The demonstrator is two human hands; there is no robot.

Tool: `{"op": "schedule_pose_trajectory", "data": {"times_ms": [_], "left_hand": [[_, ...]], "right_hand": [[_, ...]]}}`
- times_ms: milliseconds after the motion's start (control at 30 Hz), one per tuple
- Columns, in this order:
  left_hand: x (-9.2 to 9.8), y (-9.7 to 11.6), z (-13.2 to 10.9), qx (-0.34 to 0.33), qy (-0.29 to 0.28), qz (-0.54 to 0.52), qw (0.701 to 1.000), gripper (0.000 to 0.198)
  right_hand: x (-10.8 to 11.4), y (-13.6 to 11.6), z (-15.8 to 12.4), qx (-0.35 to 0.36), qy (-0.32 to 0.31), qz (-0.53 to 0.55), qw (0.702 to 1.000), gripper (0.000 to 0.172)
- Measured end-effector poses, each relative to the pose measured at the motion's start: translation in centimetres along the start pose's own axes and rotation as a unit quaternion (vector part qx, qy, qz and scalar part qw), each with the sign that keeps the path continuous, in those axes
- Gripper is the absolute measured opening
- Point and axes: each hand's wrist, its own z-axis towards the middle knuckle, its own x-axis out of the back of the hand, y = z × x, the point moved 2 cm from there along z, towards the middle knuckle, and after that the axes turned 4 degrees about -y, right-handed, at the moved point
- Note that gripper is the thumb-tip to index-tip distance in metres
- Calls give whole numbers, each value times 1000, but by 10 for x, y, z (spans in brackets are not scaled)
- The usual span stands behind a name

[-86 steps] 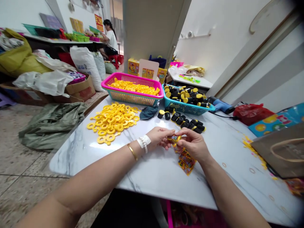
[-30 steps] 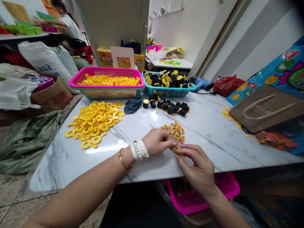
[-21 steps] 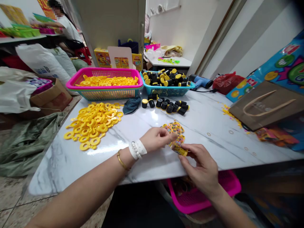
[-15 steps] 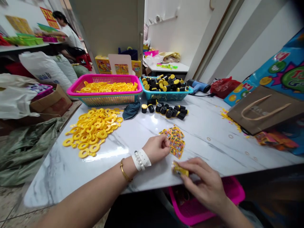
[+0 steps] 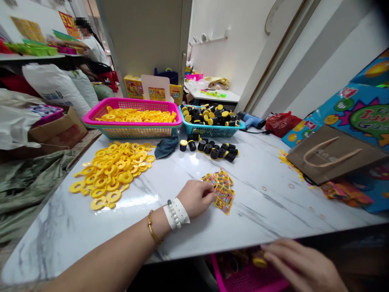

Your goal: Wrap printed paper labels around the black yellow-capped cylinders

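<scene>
A small heap of orange-and-yellow printed packets (image 5: 223, 189) lies on the white marble table (image 5: 267, 202). My left hand (image 5: 196, 197), with a white bead bracelet and a gold bangle at the wrist, rests on the table. Its fingers are curled and pinch the left edge of the heap. My right hand (image 5: 299, 265) is below the table's near edge, above a pink basket (image 5: 243, 280). Its fingertips are pressed on a single yellow packet (image 5: 259, 261).
Loose yellow rings (image 5: 111, 172) are spread at the left. Behind them stand a pink basket of rings (image 5: 133, 117) and a blue basket of black-and-yellow caps (image 5: 211, 117), with loose caps (image 5: 212, 148) and a dark cloth (image 5: 165, 147). A brown paper bag (image 5: 331, 154) lies at the right. A person sits far back left.
My right hand pulled one yellow packet off the heap and carried it down past the table edge over the pink basket. My left hand stayed at the heap.
</scene>
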Motion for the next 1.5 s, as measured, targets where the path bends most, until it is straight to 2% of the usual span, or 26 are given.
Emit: {"op": "schedule_pose_trajectory", "data": {"times_ms": [100,167,233,300,400,433,533,567,633,700,733,767,833,933,1033,1100,1200,1267,1367,1433,1500], "left_hand": [[3,-3,2,-11,39,34,999,17],[4,-6,3,-27,59,64,996,14],[6,-10,4,-35,64,88,993,14],[9,-15,6,-24,66,104,992,15],[14,-24,9,-5,91,131,987,13],[15,-25,10,-11,98,146,984,14],[12,-27,14,-55,89,211,972,34],[9,-26,15,-63,77,234,967,36],[5,-24,18,-57,56,272,959,30],[2,-22,20,-36,43,293,954,20],[1,-22,21,-26,37,298,954,18],[1,-21,21,-15,32,299,954,18],[1,-22,22,4,32,292,956,18],[2,-25,23,31,88,288,953,20],[-1,-27,27,33,124,300,945,36],[-4,-27,29,32,110,292,950,28],[-6,-27,31,38,90,273,957,16],[-4,-27,30,37,85,270,958,15],[-1,-25,27,58,121,261,956,21],[-2,-24,27,61,137,259,954,30],[-6,-24,28,49,126,255,957,30]], "right_hand": [[13,20,56,-57,134,-39,989,11],[13,43,107,-75,183,-55,979,17],[6,72,159,-135,181,-66,972,20],[-7,99,199,-220,118,-84,965,24],[-22,120,227,-263,77,-84,958,27],[-24,123,228,-269,74,-77,957,25],[-23,119,215,-285,48,-41,957,20],[-21,114,209,-284,44,7,958,20],[-18,102,201,-265,52,174,947,22],[-17,86,202,-225,64,346,909,29],[-18,78,206,-203,66,391,895,32],[-20,70,212,-185,66,395,897,34],[-27,57,225,-159,81,337,924,34],[-41,48,242,-146,102,211,961,29],[-56,49,248,-144,64,152,976,24],[-61,50,247,-135,43,125,982,24],[-59,48,240,-118,42,72,989,32],[-53,44,234,-109,71,55,990,34],[-37,39,222,-119,177,50,976,27],[-28,38,214,-140,237,59,959,29],[-23,39,210,-157,260,78,950,31]]}}
